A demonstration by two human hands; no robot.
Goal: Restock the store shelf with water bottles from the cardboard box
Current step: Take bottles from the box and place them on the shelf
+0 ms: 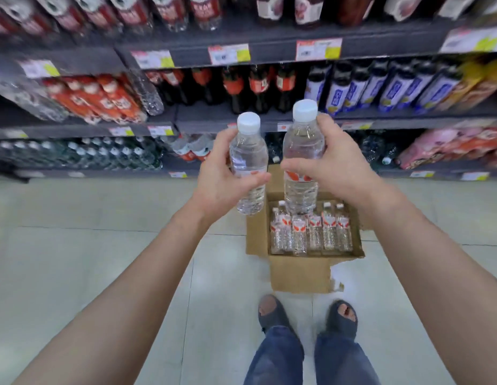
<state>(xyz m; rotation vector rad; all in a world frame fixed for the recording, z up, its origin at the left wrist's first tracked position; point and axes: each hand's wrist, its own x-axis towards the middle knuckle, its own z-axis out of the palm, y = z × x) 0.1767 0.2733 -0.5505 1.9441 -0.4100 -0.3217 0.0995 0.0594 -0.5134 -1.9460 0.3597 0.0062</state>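
Note:
My left hand (222,173) grips a clear water bottle (248,151) with a white cap, held upright at mid-air. A second, similar water bottle (303,145) stands upright in my right hand (329,165), slightly higher. Both bottles hover above an open cardboard box (300,270) on the floor, which holds several more bottles with red-and-white labels (311,232). Behind them runs the store shelf (203,118), its middle level partly bare near the centre; the lowest level shows rows of water bottles (83,154).
Dark soda bottles (250,87), blue-labelled bottles (380,87) and red-capped bottles (103,98) fill the middle shelf. Pink packs (450,148) sit low on the right. My feet in sandals (308,315) stand just behind the box on the tiled floor (89,232).

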